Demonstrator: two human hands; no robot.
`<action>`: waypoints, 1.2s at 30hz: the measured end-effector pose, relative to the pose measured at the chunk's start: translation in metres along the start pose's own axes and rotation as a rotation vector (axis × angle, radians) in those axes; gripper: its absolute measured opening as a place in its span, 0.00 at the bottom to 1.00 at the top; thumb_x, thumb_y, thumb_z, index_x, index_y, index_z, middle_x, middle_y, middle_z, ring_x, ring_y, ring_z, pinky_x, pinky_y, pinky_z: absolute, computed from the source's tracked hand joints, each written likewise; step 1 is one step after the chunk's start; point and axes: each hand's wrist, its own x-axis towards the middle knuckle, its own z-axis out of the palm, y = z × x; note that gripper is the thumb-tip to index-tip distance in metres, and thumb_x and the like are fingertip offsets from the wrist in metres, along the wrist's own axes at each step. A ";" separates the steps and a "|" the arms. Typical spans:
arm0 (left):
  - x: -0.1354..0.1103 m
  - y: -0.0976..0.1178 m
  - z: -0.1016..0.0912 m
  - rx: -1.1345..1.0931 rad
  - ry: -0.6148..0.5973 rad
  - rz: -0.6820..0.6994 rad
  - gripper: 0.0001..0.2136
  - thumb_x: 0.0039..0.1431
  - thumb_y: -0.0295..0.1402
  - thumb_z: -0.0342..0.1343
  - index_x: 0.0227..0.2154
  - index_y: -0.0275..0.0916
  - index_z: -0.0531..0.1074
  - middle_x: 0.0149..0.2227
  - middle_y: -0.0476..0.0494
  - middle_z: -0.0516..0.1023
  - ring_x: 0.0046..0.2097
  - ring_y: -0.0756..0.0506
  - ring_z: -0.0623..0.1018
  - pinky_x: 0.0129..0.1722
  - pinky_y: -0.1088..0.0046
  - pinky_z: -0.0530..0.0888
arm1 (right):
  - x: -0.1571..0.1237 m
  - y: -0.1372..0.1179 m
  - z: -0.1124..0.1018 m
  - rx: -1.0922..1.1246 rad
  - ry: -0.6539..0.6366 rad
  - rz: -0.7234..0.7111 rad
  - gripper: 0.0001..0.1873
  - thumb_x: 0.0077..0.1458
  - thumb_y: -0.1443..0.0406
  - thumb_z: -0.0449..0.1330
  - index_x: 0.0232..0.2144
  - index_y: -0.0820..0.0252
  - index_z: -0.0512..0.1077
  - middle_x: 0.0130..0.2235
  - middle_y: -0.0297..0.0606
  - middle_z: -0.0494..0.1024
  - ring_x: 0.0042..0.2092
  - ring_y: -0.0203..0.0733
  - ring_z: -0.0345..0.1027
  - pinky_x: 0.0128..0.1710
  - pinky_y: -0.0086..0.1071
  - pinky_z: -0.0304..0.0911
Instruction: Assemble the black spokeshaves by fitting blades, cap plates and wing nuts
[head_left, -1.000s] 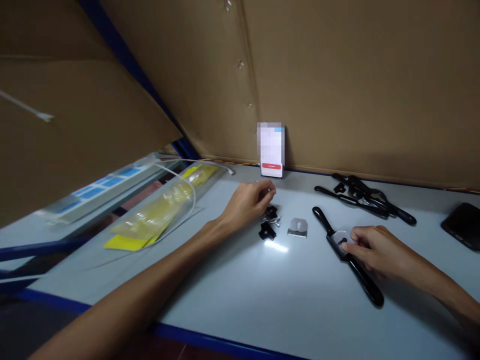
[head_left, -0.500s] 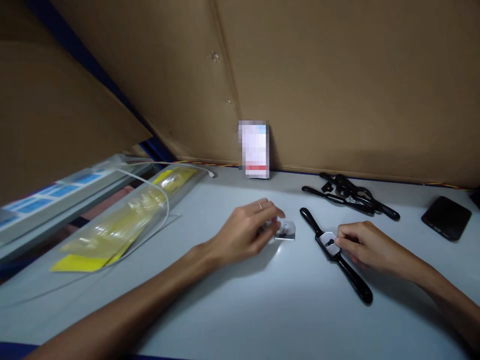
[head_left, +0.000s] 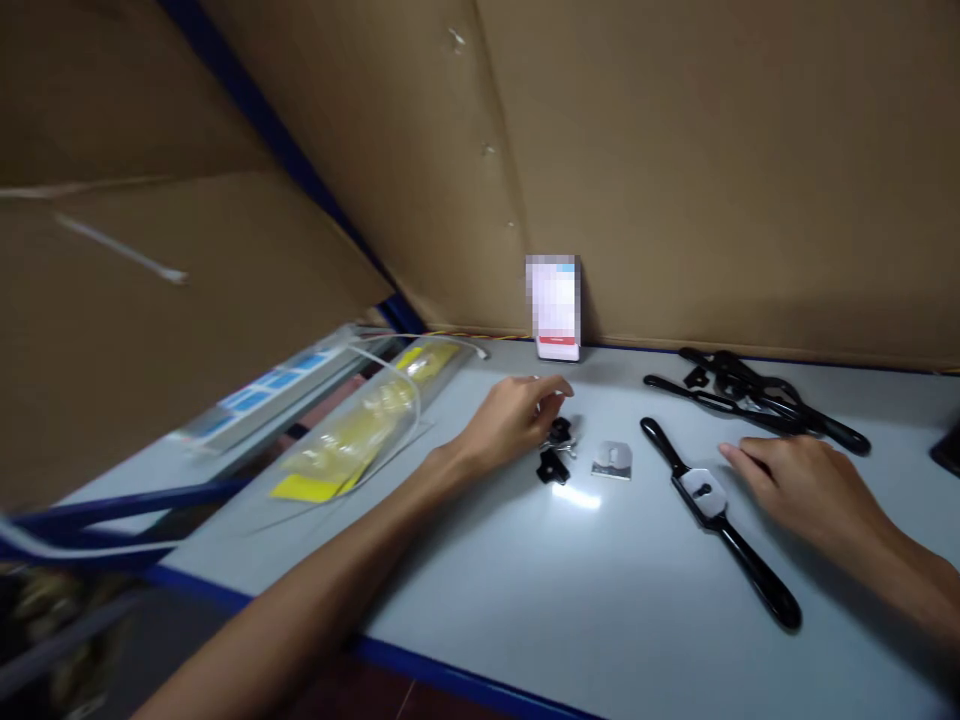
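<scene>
A black spokeshave (head_left: 742, 560) lies slantwise on the table, with a pale metal blade (head_left: 705, 492) set on its middle. Just right of it is my right hand (head_left: 810, 490), off the blade, one digit pointing out and the others loosely curled; it appears to hold nothing. My left hand (head_left: 517, 415) hovers with bent, parted fingers behind a small group of black lever caps (head_left: 553, 466) and silver screws (head_left: 561, 447). Between the caps and the spokeshave, a second loose blade (head_left: 612, 460) lies flat.
Several more black spokeshave bodies (head_left: 757, 395) are piled at the back right. A lit phone (head_left: 557, 310) leans against the cardboard wall (head_left: 675, 180). On the left lie a clear bag with yellow card (head_left: 360, 430), a power strip (head_left: 262, 400) and a white cable (head_left: 418, 400).
My right hand has let go of the blade on the spokeshave and moved right. My left hand has drawn back from the loose blade toward the lever caps. The view has swung left.
</scene>
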 end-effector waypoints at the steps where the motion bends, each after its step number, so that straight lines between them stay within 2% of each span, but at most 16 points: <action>1: 0.001 -0.004 -0.002 0.015 -0.033 -0.004 0.12 0.61 0.26 0.49 0.41 0.38 0.78 0.32 0.45 0.80 0.30 0.46 0.76 0.33 0.72 0.68 | 0.000 0.002 0.002 -0.021 0.022 0.000 0.26 0.66 0.51 0.48 0.20 0.55 0.69 0.22 0.38 0.73 0.25 0.43 0.61 0.27 0.36 0.46; 4: 0.003 -0.007 -0.006 0.034 -0.114 0.014 0.13 0.57 0.23 0.50 0.38 0.40 0.78 0.31 0.47 0.79 0.31 0.47 0.76 0.34 0.73 0.68 | 0.000 0.006 0.006 -0.049 0.079 -0.033 0.29 0.66 0.48 0.48 0.17 0.54 0.66 0.19 0.38 0.69 0.22 0.42 0.58 0.26 0.36 0.45; 7: 0.003 0.000 -0.011 0.025 -0.142 0.043 0.12 0.57 0.24 0.51 0.39 0.39 0.77 0.35 0.45 0.78 0.36 0.45 0.76 0.38 0.70 0.70 | -0.002 0.008 0.008 -0.049 0.109 -0.051 0.29 0.65 0.48 0.49 0.16 0.54 0.64 0.19 0.38 0.70 0.22 0.43 0.60 0.26 0.37 0.45; 10: 0.000 0.014 -0.012 -0.021 -0.163 0.094 0.10 0.63 0.32 0.53 0.44 0.39 0.75 0.43 0.41 0.78 0.45 0.42 0.76 0.45 0.65 0.72 | -0.002 0.008 0.010 -0.052 0.109 -0.048 0.27 0.64 0.48 0.49 0.19 0.53 0.68 0.21 0.38 0.73 0.24 0.45 0.64 0.27 0.37 0.47; 12: -0.004 0.026 -0.008 -0.071 -0.208 0.163 0.13 0.65 0.38 0.56 0.48 0.38 0.74 0.48 0.39 0.76 0.50 0.40 0.75 0.51 0.61 0.72 | -0.002 0.008 0.011 -0.061 0.102 -0.049 0.25 0.64 0.49 0.49 0.22 0.52 0.71 0.23 0.38 0.75 0.25 0.47 0.66 0.28 0.37 0.48; 14: -0.008 0.038 -0.001 -0.078 -0.253 0.217 0.17 0.63 0.41 0.60 0.50 0.37 0.72 0.47 0.38 0.75 0.50 0.39 0.73 0.53 0.59 0.71 | -0.002 0.009 0.012 -0.067 0.103 -0.053 0.25 0.65 0.49 0.49 0.23 0.51 0.73 0.22 0.37 0.75 0.25 0.47 0.66 0.28 0.36 0.47; 18: -0.016 0.054 0.010 -0.021 -0.253 0.154 0.16 0.62 0.38 0.63 0.48 0.37 0.72 0.48 0.38 0.72 0.49 0.38 0.72 0.51 0.57 0.72 | -0.004 0.008 0.013 -0.057 0.139 -0.080 0.25 0.65 0.49 0.49 0.21 0.53 0.71 0.20 0.38 0.73 0.23 0.45 0.64 0.27 0.36 0.46; 21: -0.018 0.056 0.010 -0.062 -0.263 0.104 0.13 0.60 0.35 0.64 0.45 0.37 0.71 0.47 0.39 0.71 0.48 0.39 0.72 0.50 0.59 0.72 | -0.004 0.007 0.013 -0.063 0.165 -0.094 0.25 0.65 0.50 0.50 0.19 0.53 0.68 0.19 0.37 0.71 0.22 0.43 0.62 0.27 0.36 0.45; 25: -0.012 0.039 0.001 -0.194 -0.206 0.097 0.15 0.62 0.40 0.63 0.47 0.39 0.70 0.47 0.40 0.73 0.47 0.41 0.74 0.47 0.62 0.72 | -0.003 0.006 0.011 -0.075 0.154 -0.102 0.26 0.66 0.51 0.50 0.18 0.54 0.63 0.18 0.35 0.68 0.21 0.41 0.59 0.27 0.35 0.45; 27: -0.005 0.020 -0.005 -0.256 -0.060 0.008 0.13 0.67 0.38 0.55 0.50 0.39 0.68 0.46 0.41 0.75 0.44 0.44 0.75 0.42 0.67 0.72 | -0.003 0.006 0.010 -0.070 0.146 -0.097 0.26 0.65 0.50 0.49 0.18 0.54 0.63 0.18 0.35 0.68 0.22 0.42 0.60 0.27 0.35 0.46; 28: -0.001 0.009 -0.009 -0.222 0.014 -0.057 0.11 0.68 0.35 0.51 0.49 0.39 0.69 0.42 0.43 0.76 0.41 0.45 0.74 0.38 0.70 0.71 | -0.003 0.006 0.009 -0.069 0.141 -0.091 0.26 0.65 0.50 0.49 0.18 0.54 0.64 0.18 0.36 0.69 0.22 0.43 0.61 0.27 0.35 0.46; 29: 0.002 -0.001 -0.011 -0.191 0.036 -0.087 0.10 0.67 0.33 0.50 0.47 0.38 0.70 0.40 0.43 0.75 0.39 0.45 0.74 0.36 0.70 0.69 | -0.003 0.007 0.009 -0.070 0.135 -0.086 0.26 0.65 0.49 0.49 0.19 0.53 0.66 0.19 0.36 0.70 0.22 0.44 0.63 0.27 0.36 0.47; 31: 0.008 -0.018 -0.015 -0.160 -0.010 -0.101 0.08 0.64 0.29 0.51 0.42 0.37 0.73 0.33 0.46 0.75 0.33 0.47 0.72 0.34 0.71 0.67 | -0.004 0.007 0.010 -0.073 0.111 -0.076 0.25 0.65 0.49 0.48 0.21 0.52 0.69 0.20 0.37 0.73 0.24 0.47 0.66 0.27 0.36 0.47; 33: 0.010 -0.027 -0.017 -0.161 -0.118 -0.071 0.08 0.60 0.26 0.52 0.38 0.37 0.75 0.30 0.48 0.74 0.30 0.49 0.71 0.33 0.72 0.66 | -0.004 0.008 0.012 -0.077 0.092 -0.080 0.25 0.64 0.48 0.48 0.22 0.52 0.70 0.21 0.39 0.75 0.24 0.49 0.68 0.27 0.37 0.48; 36: 0.010 -0.028 -0.017 -0.190 -0.254 -0.003 0.12 0.57 0.24 0.52 0.41 0.37 0.78 0.33 0.46 0.76 0.33 0.49 0.73 0.35 0.73 0.68 | -0.004 0.008 0.016 -0.087 0.100 -0.090 0.25 0.64 0.48 0.47 0.23 0.51 0.72 0.23 0.40 0.76 0.25 0.50 0.69 0.27 0.37 0.48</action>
